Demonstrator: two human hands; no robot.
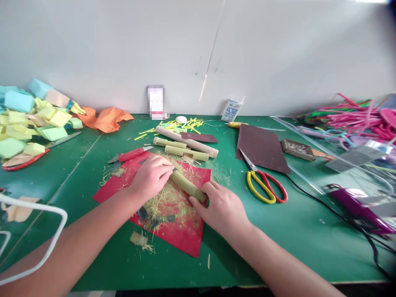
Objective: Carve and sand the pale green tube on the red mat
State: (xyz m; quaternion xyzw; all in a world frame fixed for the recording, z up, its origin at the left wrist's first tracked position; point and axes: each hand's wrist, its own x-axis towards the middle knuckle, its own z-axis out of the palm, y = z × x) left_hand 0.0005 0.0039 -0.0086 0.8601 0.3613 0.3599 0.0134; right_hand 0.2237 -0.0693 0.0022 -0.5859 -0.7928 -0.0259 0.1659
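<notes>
A pale green bamboo tube (185, 183) slants between my hands above a red sheet (192, 243). My right hand (224, 206) is closed around its near right end. At the far left end, my left hand (152, 176) has its fingers pressed together over the tube. A small dark scrap like sandpaper (175, 168) peeks out at the left fingertips, against the bamboo; most of it is hidden. Fine shavings (159, 203) and dark scraps (151, 222) litter the red sheet. A red-handled knife (131, 154) lies just beyond my left hand.
More bamboo tubes (187, 153) lie behind the sheet. Scissors (262, 185) and a dark brown sheet (261, 148) are to the right, near a purple device (361, 210) with a black cable. Folded paper pieces (40, 119) pile up at left; a white wire frame (58, 231) overlaps my left forearm.
</notes>
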